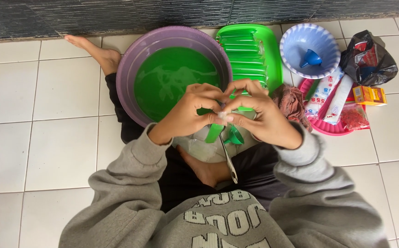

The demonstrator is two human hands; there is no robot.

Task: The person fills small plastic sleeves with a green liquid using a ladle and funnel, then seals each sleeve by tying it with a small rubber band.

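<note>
Both hands, left hand [188, 112] and right hand [259, 115], pinch a thin plastic pouch [223, 115]'s neck; looks soft, slippery, best gripped at top.

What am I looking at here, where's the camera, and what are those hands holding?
The one picture comes from a camera worn on a person's head, looking down at their lap as they sit on a white tiled floor. No machine is involved, only two bare hands. The left hand and right hand meet over the lap and pinch a small clear packet; what is in it is too small to tell. Below them are a green funnel and a spoon. Ahead stands a purple basin of green liquid, then a green tray of filled green packets, and a blue bowl with a blue funnel.
</note>
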